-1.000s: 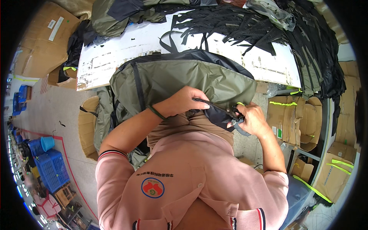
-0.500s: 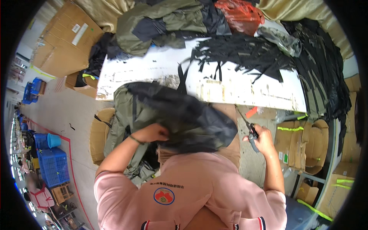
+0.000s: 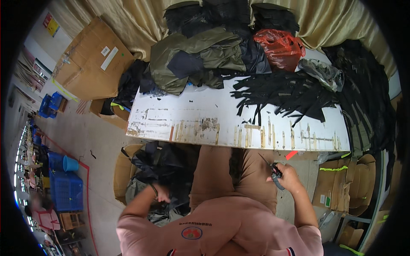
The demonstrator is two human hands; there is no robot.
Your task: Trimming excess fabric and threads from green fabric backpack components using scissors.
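Black fabric (image 3: 160, 164) is lying bunched in a cardboard box (image 3: 121, 170) left of the knees; the left hand (image 3: 161, 194) is gripping it. Right hand (image 3: 288, 178), fingers closed, is holding small scissors (image 3: 273, 170) below the white table (image 3: 192, 123) edge.

A garment workshop is shown: a worn white worktable (image 3: 205, 121) is heaped at twelve o'clock with olive and black fabric pieces (image 3: 200, 55), cut black straps (image 3: 290, 91) are spread at one o'clock, and flattened cardboard cartons (image 3: 92, 59) are stacked at ten o'clock.
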